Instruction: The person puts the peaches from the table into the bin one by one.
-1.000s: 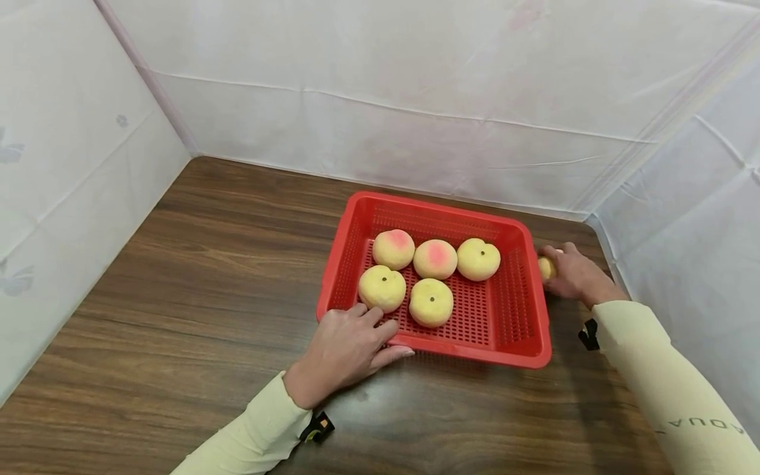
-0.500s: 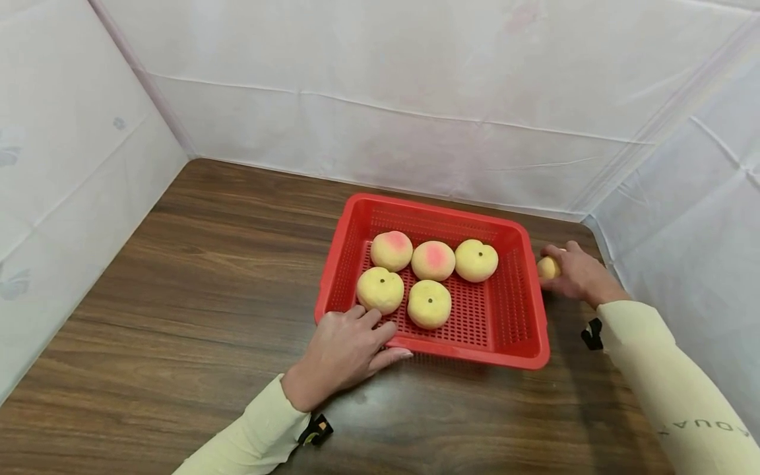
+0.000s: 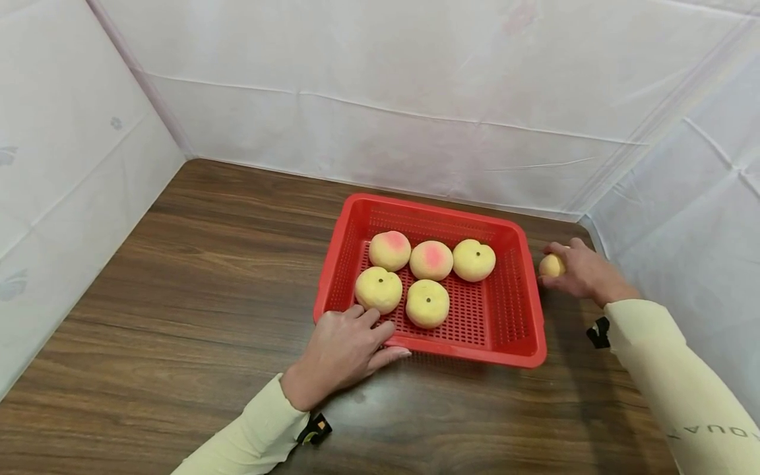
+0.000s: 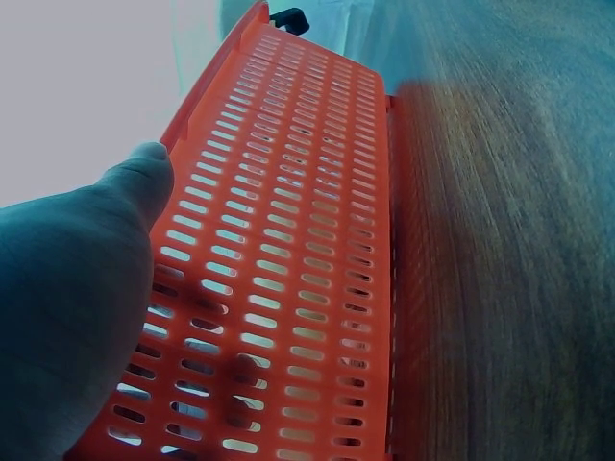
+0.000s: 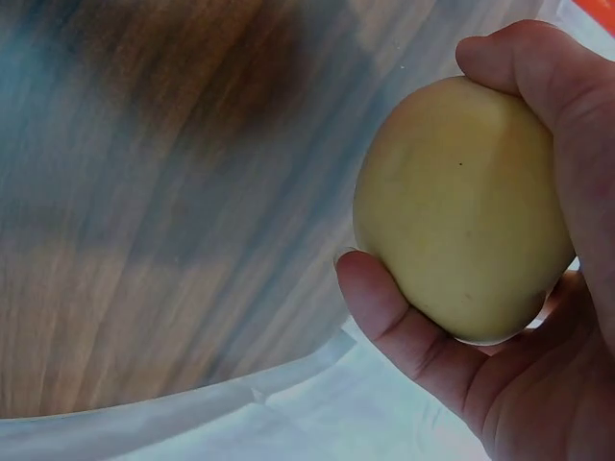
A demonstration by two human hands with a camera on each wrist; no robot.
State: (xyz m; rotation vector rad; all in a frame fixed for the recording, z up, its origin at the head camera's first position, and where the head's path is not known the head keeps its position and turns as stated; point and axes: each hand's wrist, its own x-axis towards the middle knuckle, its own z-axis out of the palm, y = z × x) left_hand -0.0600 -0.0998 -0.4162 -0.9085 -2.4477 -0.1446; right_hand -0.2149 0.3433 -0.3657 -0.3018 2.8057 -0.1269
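A red perforated plastic basket (image 3: 516, 361) stands on the wooden table with several yellow peaches (image 3: 474, 260) in it, two of them blushed pink on top. At the basket's near left rim, my left hand (image 3: 341, 349) grips the edge, its fingers over the inside and the thumb along the outside. The left wrist view shows the thumb (image 4: 135, 182) against the slotted outer wall. To the right of the basket, my right hand (image 3: 584, 270) holds another yellow peach (image 5: 461, 211) between thumb and fingers, apart from the basket wall.
The dark wooden table (image 3: 208, 264) extends left of and in front of the basket. White sheeting (image 3: 386, 86) hangs along the back and both sides. The right forearm lies close to the right-hand sheeting.
My right hand, with the peach in it, has shifted slightly to the right, away from the basket wall. My left hand keeps its grip on the rim.
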